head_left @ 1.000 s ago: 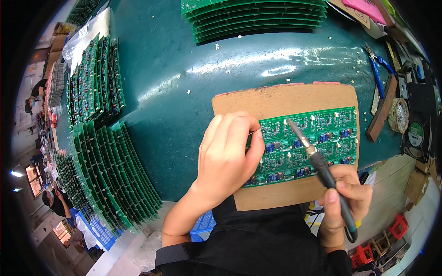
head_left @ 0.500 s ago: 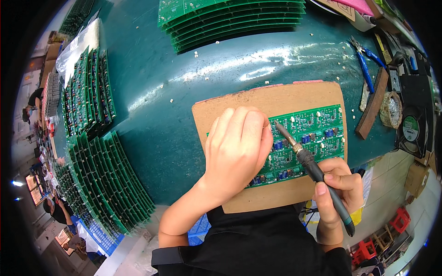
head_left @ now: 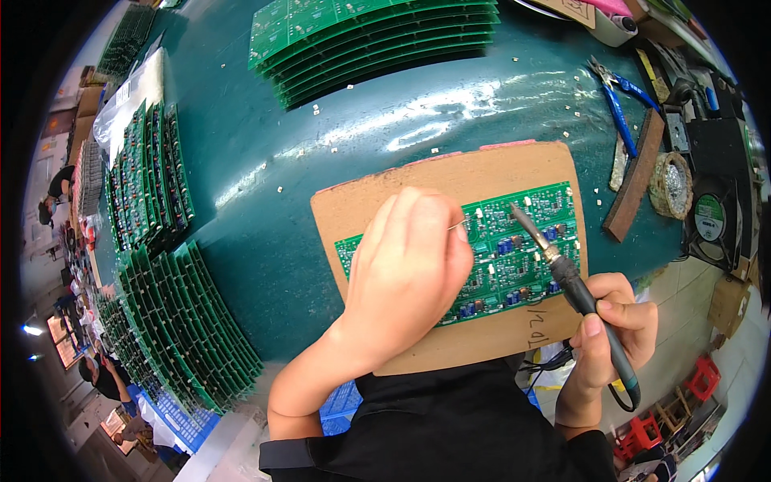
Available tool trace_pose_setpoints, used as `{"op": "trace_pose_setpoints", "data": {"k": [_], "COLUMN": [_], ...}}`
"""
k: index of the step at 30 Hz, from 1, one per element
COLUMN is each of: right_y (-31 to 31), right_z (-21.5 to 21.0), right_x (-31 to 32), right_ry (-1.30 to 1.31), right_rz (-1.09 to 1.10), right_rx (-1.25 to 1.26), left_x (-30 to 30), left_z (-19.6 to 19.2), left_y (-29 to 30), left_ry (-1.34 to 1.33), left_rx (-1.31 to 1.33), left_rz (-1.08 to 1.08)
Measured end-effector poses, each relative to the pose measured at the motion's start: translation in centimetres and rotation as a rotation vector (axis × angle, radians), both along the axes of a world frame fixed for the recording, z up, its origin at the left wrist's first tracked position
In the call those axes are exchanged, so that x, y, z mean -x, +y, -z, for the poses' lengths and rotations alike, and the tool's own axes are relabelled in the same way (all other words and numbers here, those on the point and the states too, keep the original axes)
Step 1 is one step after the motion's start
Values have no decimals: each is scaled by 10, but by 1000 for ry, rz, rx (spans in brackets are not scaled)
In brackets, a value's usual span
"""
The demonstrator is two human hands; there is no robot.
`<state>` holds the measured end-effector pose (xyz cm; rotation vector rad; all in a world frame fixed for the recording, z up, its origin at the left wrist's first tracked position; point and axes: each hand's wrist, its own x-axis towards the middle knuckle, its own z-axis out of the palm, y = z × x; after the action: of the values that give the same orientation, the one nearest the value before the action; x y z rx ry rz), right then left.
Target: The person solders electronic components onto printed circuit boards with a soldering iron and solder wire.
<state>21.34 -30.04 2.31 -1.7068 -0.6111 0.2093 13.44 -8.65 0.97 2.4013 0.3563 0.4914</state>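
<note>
A green circuit board panel (head_left: 522, 265) with blue capacitors and small white connectors lies on a brown board (head_left: 353, 185). My right hand (head_left: 618, 325) grips a soldering iron (head_left: 572, 285) like a pen. The iron's tip is over the far part of the panel, right of my other hand; whether it touches cannot be told. Closed in a pinch over the panel's left part, my left hand (head_left: 405, 277) holds a thin wire, probably solder wire (head_left: 457, 226), whose short end shows at the fingertips. That hand hides part of the panel.
Stacked green circuit boards (head_left: 377, 48) stand at the back, with more board stacks (head_left: 189, 321) on the left. At right lie blue-handled pliers (head_left: 617, 116), a brown bar (head_left: 634, 177), a tape roll (head_left: 671, 186) and a black fan (head_left: 715, 221). Tiny white parts dot the green tabletop (head_left: 265, 217).
The soldering iron has moved right across the panel, away from my left fingertips. My left hand has shifted slightly right relative to the panel, uncovering its left end. The whole view has shifted.
</note>
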Motion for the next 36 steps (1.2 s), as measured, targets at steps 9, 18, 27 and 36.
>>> {"op": "trace_pose_setpoints", "data": {"k": [9, 18, 27, 36], "right_y": [5, 4, 3, -17], "right_z": [9, 11, 11, 4], "right_x": [-13, -19, -20, -24], "right_ry": [-107, -112, -96, 1], "right_rz": [-137, -157, -181, 94], "right_rx": [-38, -49, -50, -88], "left_x": [-22, -20, -22, -22], "left_z": [10, 11, 11, 6], "left_y": [-10, -10, -13, -16], "left_ry": [-4, 1, 43, 58], "left_rx": [-93, -26, -83, -212], "left_rz": [84, 36, 53, 51]}}
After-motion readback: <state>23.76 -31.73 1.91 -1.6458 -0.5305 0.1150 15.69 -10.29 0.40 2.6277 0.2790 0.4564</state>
